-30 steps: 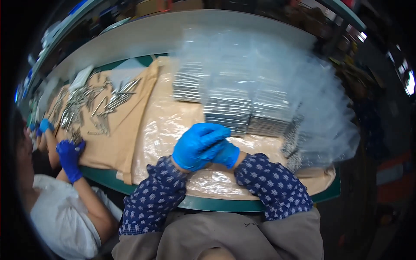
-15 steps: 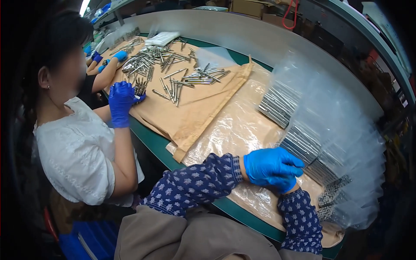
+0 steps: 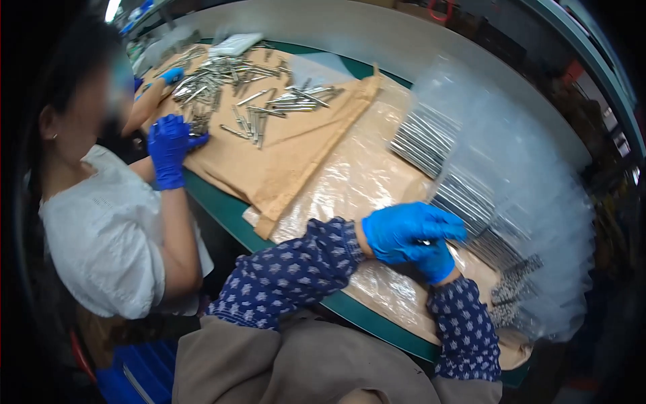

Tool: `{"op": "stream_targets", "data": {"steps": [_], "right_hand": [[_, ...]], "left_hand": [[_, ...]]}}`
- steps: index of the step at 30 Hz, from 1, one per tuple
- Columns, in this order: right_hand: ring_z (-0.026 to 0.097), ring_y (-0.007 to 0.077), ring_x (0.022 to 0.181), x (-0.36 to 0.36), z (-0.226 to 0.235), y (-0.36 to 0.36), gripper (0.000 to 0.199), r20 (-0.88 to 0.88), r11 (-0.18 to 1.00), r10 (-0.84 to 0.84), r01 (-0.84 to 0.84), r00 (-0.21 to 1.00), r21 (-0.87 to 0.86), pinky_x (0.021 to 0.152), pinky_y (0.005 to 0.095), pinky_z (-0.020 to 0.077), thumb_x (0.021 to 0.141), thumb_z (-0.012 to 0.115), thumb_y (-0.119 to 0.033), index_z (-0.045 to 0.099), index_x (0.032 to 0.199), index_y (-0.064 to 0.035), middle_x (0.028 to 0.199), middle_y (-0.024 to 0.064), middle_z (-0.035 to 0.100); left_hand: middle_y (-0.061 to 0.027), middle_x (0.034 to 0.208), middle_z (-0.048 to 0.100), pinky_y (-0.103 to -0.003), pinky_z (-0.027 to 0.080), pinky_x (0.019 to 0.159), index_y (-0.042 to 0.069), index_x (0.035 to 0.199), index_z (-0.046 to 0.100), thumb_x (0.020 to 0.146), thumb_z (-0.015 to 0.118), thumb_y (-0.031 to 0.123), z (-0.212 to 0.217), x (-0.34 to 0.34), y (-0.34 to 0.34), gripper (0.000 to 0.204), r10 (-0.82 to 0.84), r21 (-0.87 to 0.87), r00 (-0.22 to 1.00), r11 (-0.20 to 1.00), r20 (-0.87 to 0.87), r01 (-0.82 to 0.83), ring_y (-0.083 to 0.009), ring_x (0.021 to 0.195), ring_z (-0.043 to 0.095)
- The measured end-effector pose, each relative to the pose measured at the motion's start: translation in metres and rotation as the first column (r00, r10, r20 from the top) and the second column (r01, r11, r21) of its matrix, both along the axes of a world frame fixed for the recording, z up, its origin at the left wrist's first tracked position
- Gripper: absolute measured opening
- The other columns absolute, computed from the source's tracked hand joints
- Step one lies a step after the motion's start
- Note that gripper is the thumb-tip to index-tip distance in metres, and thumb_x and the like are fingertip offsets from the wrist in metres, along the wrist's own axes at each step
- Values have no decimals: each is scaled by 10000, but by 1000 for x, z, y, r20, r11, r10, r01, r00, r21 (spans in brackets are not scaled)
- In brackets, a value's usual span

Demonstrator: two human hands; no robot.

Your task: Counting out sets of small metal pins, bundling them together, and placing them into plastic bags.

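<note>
My left hand [image 3: 404, 231], in a blue glove, arches over my right hand [image 3: 434, 262] above the plastic-covered board. The left fingers are pressed together and curled down. A small shiny bit [image 3: 424, 242] shows between the two hands, too little of it to name. The right hand wears the same blue glove; its fingers are mostly hidden under the left. Just beyond my hands stand clear plastic bags [image 3: 518, 168] packed with silvery metal rods [image 3: 464, 200]. The bags nearest my right sleeve hold small metal pieces [image 3: 513, 286].
Brown paper [image 3: 296, 158] covers the green table [image 3: 225, 209], with a heap of loose metal rods [image 3: 229, 74] on it. At left a co-worker in a white top [image 3: 114, 229] works with purple gloves [image 3: 169, 148]. A pale panel [image 3: 323, 30] borders the far side.
The view has shifted slightly. My hands have risen a little away from me and parted slightly, the left fingers reaching out straighter. A shiny bit has come into sight between them.
</note>
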State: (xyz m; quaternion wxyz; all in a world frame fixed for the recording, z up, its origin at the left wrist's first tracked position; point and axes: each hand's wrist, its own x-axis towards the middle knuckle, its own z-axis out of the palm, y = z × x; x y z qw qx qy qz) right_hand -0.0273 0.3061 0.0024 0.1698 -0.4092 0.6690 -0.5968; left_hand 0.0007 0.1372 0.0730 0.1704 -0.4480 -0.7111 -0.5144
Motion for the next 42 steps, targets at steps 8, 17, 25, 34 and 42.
{"op": "stream_targets", "data": {"steps": [8, 17, 25, 34, 42], "right_hand": [[542, 249, 1020, -2, 10, -12, 438, -329, 998, -24, 43, 944, 52, 851, 340, 467, 782, 676, -174, 501, 1173, -85, 1132, 121, 534], [544, 241, 1000, -10, -3, -27, 450, -437, 954, -124, -15, 891, -301, 844, 345, 461, 710, 710, -82, 534, 1124, -106, 1082, 100, 541], [570, 177, 952, 4, 25, -20, 392, 222, 995, 40, -19, 974, -97, 841, 312, 469, 744, 687, -87, 552, 1111, -73, 1032, 79, 606], [538, 245, 1056, 17, 5, -13, 434, -503, 994, -45, 89, 863, 64, 914, 342, 441, 720, 681, -107, 568, 1139, -112, 1129, 81, 573], [562, 224, 1009, 36, 29, -13, 439, -11, 982, -61, 62, 998, 177, 868, 326, 460, 710, 727, -175, 569, 1113, -104, 1109, 77, 580]], "left_hand": [[-152, 1128, 572, -368, 465, 874, 73, 1114, 606, 760, 671, 103, 4, 6, -1, 361, 135, -124, 988, 984, 72, -125, -314, 998, 580], [-101, 911, 619, -401, 473, 867, 88, 884, 655, 656, 719, 112, 11, 7, 1, 238, 89, -103, 993, 991, 71, -82, -291, 904, 597], [-115, 1103, 573, -337, 469, 870, 76, 1185, 527, 701, 735, 152, -9, 11, 15, 532, 19, 239, 892, 961, 452, -141, -244, 993, 575], [-113, 1000, 639, -332, 486, 853, 48, 1027, 616, 660, 734, 141, -24, 17, 16, 396, -76, 292, 804, 948, 590, -125, -230, 930, 616], [-132, 1048, 628, -335, 472, 893, 4, 1023, 596, 692, 723, 79, -19, 33, 18, 362, -298, 483, 551, 845, 780, -227, -210, 987, 593]]}}
